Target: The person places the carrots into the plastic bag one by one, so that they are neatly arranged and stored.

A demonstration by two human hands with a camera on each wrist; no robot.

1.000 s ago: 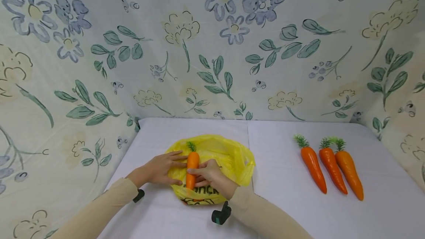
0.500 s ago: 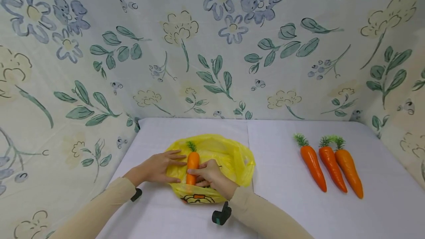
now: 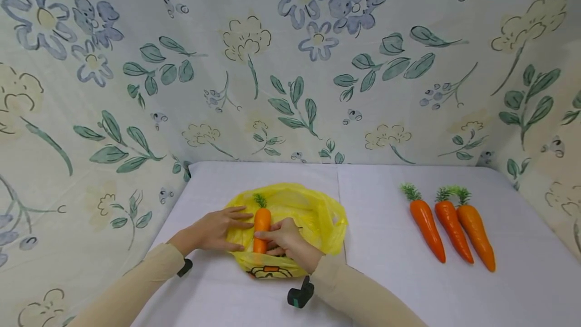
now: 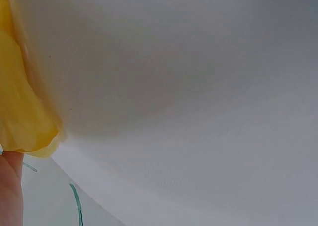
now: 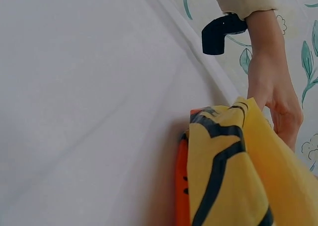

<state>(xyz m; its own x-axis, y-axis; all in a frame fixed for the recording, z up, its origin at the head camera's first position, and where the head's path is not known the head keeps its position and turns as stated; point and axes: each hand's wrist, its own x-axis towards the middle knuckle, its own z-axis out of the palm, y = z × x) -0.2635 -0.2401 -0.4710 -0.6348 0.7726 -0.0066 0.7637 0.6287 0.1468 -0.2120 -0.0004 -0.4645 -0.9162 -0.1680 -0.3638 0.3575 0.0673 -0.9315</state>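
In the head view an orange toy carrot (image 3: 262, 222) with a green leafy top lies in the mouth of a yellow plastic bag (image 3: 290, 193). My right hand (image 3: 288, 240) grips the carrot's middle, thumb across it; some of its fingers are hidden by the bag. The carrot's lower end is behind the bag's near rim. My left hand (image 3: 222, 228) rests on the bag's left side with fingers spread over it and the thumb near its front rim. The right wrist view shows the bag's printed outside (image 5: 226, 171) and the left hand (image 5: 276, 94) behind it.
Three more toy carrots lie apart on the right of the white-covered table (image 3: 376, 276): a left carrot (image 3: 428, 229), a middle carrot (image 3: 455, 233) and a right carrot (image 3: 477, 236). A floral curtain (image 3: 290, 130) rises behind the table and at both sides.
The bag's near rim has come up over the carrot's lower end, and the lettering there is now out of sight. Both hands and the carrot have hardly moved.
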